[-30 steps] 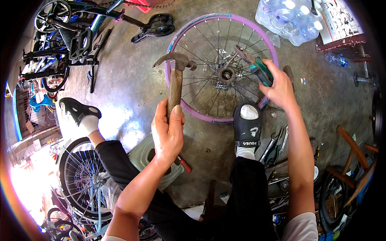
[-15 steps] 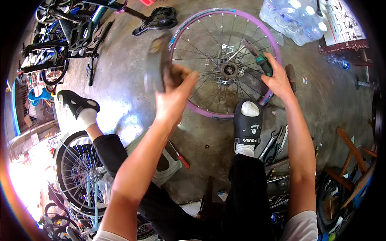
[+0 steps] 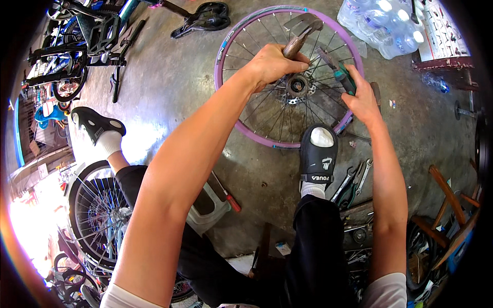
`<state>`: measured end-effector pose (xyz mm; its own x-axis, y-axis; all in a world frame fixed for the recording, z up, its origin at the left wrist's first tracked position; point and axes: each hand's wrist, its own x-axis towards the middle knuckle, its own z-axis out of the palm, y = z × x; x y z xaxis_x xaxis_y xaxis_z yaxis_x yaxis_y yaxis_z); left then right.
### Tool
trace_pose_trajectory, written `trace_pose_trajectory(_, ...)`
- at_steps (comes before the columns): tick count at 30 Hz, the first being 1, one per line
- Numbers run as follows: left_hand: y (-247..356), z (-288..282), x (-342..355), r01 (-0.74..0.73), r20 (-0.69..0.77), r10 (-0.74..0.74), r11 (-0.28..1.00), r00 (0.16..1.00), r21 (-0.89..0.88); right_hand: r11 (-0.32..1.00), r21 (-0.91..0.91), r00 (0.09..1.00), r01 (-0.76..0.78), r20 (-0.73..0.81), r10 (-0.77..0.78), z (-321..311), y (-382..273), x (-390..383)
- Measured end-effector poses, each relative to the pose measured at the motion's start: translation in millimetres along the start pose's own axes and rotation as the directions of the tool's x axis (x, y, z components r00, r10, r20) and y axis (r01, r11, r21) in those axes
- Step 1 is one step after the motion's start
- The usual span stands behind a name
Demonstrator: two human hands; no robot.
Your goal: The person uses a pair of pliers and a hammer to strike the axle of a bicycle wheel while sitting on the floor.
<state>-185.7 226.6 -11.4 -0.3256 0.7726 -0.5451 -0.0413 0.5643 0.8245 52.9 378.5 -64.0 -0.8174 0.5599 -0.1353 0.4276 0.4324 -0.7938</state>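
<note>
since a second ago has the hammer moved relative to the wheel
Yes. The hammer, in the left hand, swung from the purple wheel rim's left edge to above the hub.

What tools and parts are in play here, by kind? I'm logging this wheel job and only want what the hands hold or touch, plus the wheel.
Hammers: 1, the hammer gripped in the left hand
Green-handled tools: 1, the green-handled tool held by the right hand
Wheels being worked on: 1, the purple-rimmed wheel flat on the floor
Total: 3
</note>
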Motion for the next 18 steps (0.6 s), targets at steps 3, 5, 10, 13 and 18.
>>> trace_pose_trajectory(3,-1,0,4,0.004,-0.029,-0.003,0.999,1.0,0.045,0.999,-0.03,0.999,0.042,-0.002,-0.042,0,-2,2)
trace_pose_trajectory(5,-5,0,9,-0.016,-0.043,0.018,0.999,0.999,0.05,0.998,-0.045,0.999,0.043,0.014,-0.042,-2,-5,2)
trace_pose_trajectory(10,-11,4,15,-0.042,-0.036,0.041,0.999,0.998,-0.008,0.989,-0.13,0.997,0.071,0.029,-0.068,-2,-7,-3)
trace_pose_trajectory(13,-11,5,16,-0.025,-0.041,0.023,0.999,0.999,-0.037,0.975,-0.165,0.988,0.147,0.066,-0.138,1,-2,-2)
trace_pose_trajectory(18,-11,5,16,-0.063,-0.03,0.063,0.998,0.998,0.004,0.97,-0.196,0.989,0.146,0.04,-0.141,5,-1,-8)
